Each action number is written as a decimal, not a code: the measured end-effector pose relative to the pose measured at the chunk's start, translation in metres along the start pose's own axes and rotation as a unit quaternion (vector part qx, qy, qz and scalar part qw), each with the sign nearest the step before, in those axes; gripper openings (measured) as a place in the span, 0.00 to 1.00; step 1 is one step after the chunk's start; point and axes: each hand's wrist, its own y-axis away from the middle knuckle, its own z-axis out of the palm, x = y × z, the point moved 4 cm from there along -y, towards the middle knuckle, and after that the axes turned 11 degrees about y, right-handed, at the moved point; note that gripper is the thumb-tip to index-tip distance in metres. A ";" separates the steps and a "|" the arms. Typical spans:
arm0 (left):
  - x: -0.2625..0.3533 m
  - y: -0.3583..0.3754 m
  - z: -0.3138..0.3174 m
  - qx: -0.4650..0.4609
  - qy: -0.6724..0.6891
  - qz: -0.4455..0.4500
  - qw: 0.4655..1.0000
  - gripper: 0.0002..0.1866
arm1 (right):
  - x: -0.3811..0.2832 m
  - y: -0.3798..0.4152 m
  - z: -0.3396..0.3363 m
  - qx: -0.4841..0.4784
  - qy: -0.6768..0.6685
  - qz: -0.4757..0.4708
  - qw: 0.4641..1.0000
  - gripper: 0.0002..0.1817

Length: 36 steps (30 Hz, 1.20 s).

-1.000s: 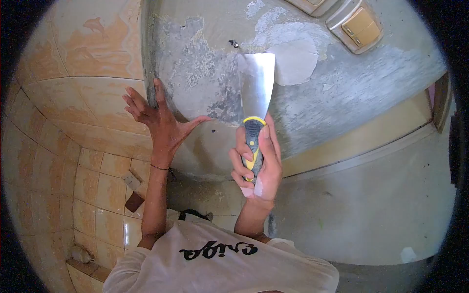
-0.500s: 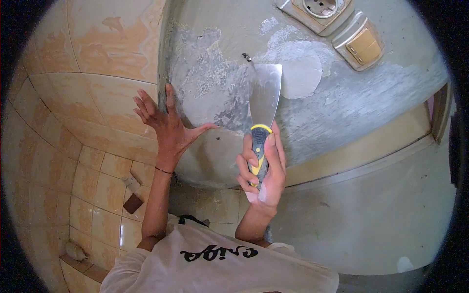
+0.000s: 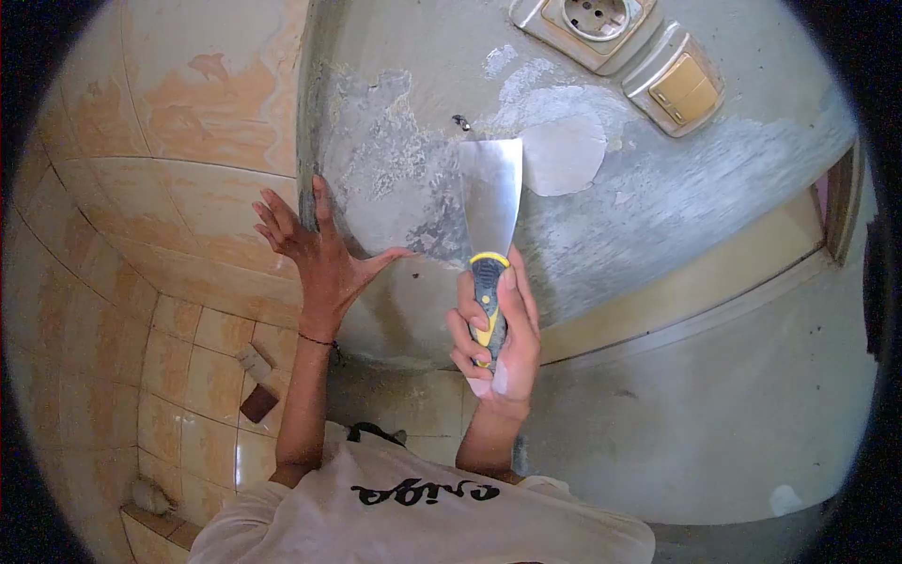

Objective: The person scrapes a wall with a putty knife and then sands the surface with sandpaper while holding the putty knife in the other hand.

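Note:
My right hand (image 3: 503, 324) is wrapped round the black and yellow handle of a putty knife (image 3: 493, 193). Its broad metal blade points up the wall, overlapping the patchy plaster just below a small dark fitting (image 3: 460, 123). Right of the blade lies a smooth, pale patch of filler (image 3: 566, 155). My left hand (image 3: 324, 252) is spread open at the wall's left edge, thumb stretched out over the grey plaster (image 3: 376, 202) and fingers toward the tiles. Rough, flaked plaster covers the area between the two hands.
A power socket (image 3: 601, 14) and a light switch (image 3: 676, 89) sit at the upper right of the wall. Orange patterned tiles (image 3: 216, 207) cover the left side. On the tiled floor lie a brown block (image 3: 258, 403) and a pale flat piece (image 3: 252, 361).
The view has shifted a little, and the putty knife sits slightly lower and further left, its blade now catching more light. My left hand keeps its spread pose at the wall edge.

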 end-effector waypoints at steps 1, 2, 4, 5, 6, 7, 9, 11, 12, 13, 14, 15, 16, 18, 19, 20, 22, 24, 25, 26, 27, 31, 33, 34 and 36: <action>0.001 0.000 -0.001 0.001 -0.004 0.003 1.000 0.77 | -0.001 0.001 -0.002 0.006 -0.003 0.001 1.000 0.27; 0.000 -0.001 -0.001 0.001 -0.008 0.005 1.000 0.77 | -0.001 0.001 -0.004 0.010 -0.005 0.003 1.000 0.27; 0.000 0.000 -0.001 -0.002 -0.007 0.001 1.000 0.77 | 0.000 -0.003 -0.001 -0.003 -0.005 0.000 1.000 0.27; -0.001 0.000 0.000 -0.005 -0.004 -0.003 1.000 0.77 | 0.000 -0.004 0.000 -0.016 -0.002 -0.004 1.000 0.27; 0.000 0.000 0.000 -0.005 -0.008 -0.002 1.000 0.77 | -0.001 -0.003 -0.001 -0.018 -0.005 -0.004 1.000 0.27; 0.000 0.001 0.000 -0.003 -0.002 -0.003 1.000 0.77 | -0.001 -0.001 -0.003 -0.019 -0.011 0.004 1.000 0.28; 0.000 -0.002 0.000 0.001 -0.005 0.001 1.000 0.77 | 0.000 -0.003 -0.003 -0.026 -0.023 0.010 0.999 0.28; 0.002 -0.001 -0.001 0.008 -0.013 0.005 1.000 0.77 | -0.001 -0.006 -0.004 -0.033 -0.015 -0.004 0.999 0.26; 0.002 -0.002 -0.002 0.008 -0.017 0.006 1.000 0.77 | 0.000 -0.005 -0.003 -0.036 -0.018 -0.002 0.999 0.26; 0.003 -0.002 -0.002 0.010 -0.017 0.007 1.000 0.77 | 0.001 -0.004 -0.002 -0.027 -0.010 0.001 1.000 0.26; 0.004 -0.001 -0.002 0.010 -0.016 0.006 1.000 0.77 | 0.002 -0.002 -0.003 -0.016 0.000 0.006 1.000 0.27; 0.006 0.002 -0.004 0.009 -0.019 0.005 1.000 0.77 | 0.002 0.000 -0.005 -0.017 -0.002 0.009 1.000 0.27; 0.007 0.002 -0.004 0.008 -0.014 -0.003 1.000 0.77 | 0.003 0.000 -0.008 -0.025 -0.003 0.014 1.000 0.27; 0.007 0.000 -0.003 0.014 -0.015 -0.011 1.000 0.77 | 0.003 -0.006 -0.010 -0.043 -0.004 0.019 0.999 0.28; 0.007 0.003 -0.002 0.019 -0.004 -0.021 1.000 0.77 | 0.003 -0.009 -0.009 -0.054 0.004 0.009 0.998 0.26; 0.006 0.006 -0.001 0.026 0.006 -0.032 0.999 0.77 | 0.003 -0.011 -0.010 -0.066 0.012 -0.002 0.998 0.25; 0.005 0.007 0.001 0.032 0.001 -0.038 0.999 0.77 | 0.006 -0.010 -0.016 -0.083 0.003 0.011 0.996 0.25; 0.004 0.008 0.001 0.039 -0.003 -0.039 0.998 0.78 | 0.007 -0.008 -0.018 -0.101 -0.007 0.019 0.995 0.25; 0.004 0.008 0.002 0.038 -0.002 -0.034 0.999 0.78 | 0.006 -0.006 -0.020 -0.083 -0.007 0.014 0.996 0.25; 0.004 0.008 0.002 0.035 0.001 -0.029 0.999 0.79 | 0.005 -0.005 -0.022 -0.065 -0.008 0.009 0.998 0.24; 0.005 0.008 0.000 0.037 -0.004 -0.027 0.999 0.79 | 0.005 -0.007 -0.023 -0.068 -0.011 0.009 0.998 0.24; 0.004 0.012 0.001 0.027 -0.002 -0.040 0.999 0.79 | 0.005 -0.009 -0.022 -0.084 -0.014 0.014 0.996 0.28; 0.002 0.010 0.003 0.030 -0.003 -0.030 0.999 0.79 | 0.003 -0.009 -0.020 -0.088 -0.016 0.000 0.996 0.28; 0.000 0.011 0.004 0.031 -0.003 -0.031 0.999 0.79 | 0.005 -0.008 -0.021 -0.075 -0.015 0.003 0.997 0.28; -0.001 0.008 0.004 0.033 -0.002 -0.022 0.999 0.79 | 0.007 -0.011 -0.015 -0.065 -0.021 0.002 0.998 0.28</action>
